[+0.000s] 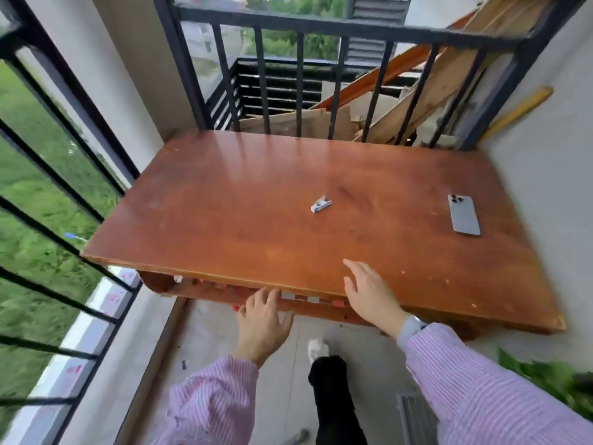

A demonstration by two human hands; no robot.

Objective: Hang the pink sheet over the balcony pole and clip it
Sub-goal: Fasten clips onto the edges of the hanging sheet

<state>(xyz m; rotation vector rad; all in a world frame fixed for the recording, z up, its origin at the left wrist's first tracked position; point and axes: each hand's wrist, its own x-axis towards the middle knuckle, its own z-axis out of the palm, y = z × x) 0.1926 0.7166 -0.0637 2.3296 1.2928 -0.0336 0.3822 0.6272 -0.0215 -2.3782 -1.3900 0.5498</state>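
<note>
Both hands are empty. The left hand hangs with fingers spread just off the near edge of the wooden surface, holding nothing. The right hand reaches forward over that edge, fingers extended and relaxed, also holding nothing; whether it touches the wood cannot be told.

The pink sheet is not in view anywhere (the striped pink sleeves are clothing, not the sheet). No pole carrying fabric shows either; only the dark balcony railing at the far side and to the left. A single pale clip lies near the middle of the surface, well ahead of the right hand. A phone lies face down toward the right side, well apart from the clip.

Risks noted:
- The clip is small and light. A hurried sweep of the right hand could knock it toward the far or left edge, and from there through the railing gaps to the ground below.
- Only one clip is visible; a sheet held at one point would likely slide or blow off.
- The picture is blurred by head movement, suggesting haste; a foot is close under the surface, so a stumble against it is possible.
- A broad reach toward the right could catch the phone.
</note>
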